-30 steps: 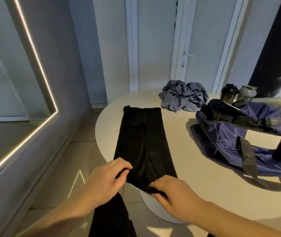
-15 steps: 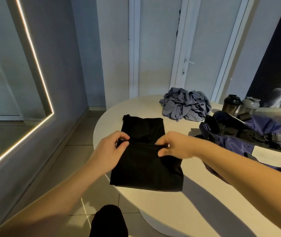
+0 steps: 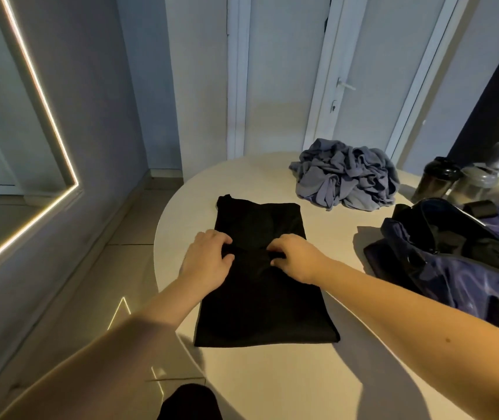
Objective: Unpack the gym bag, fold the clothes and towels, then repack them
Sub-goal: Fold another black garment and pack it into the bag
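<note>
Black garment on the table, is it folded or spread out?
Folded over: the black garment lies doubled, its turned edge pinched by left hand and right hand.

Round pale table (image 3: 272,374), dark-lidded bottle (image 3: 436,181) just beside grey-lidded bottle (image 3: 472,184), light-edged mirror (image 3: 5,131) at left, white door (image 3: 372,71) behind.

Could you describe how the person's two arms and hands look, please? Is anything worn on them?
The left hand and the right hand are bare: no gloves, rings or watch show. The left forearm and the right forearm are bare too, with no sleeve in view. The right forearm has one small dark spot.
</note>
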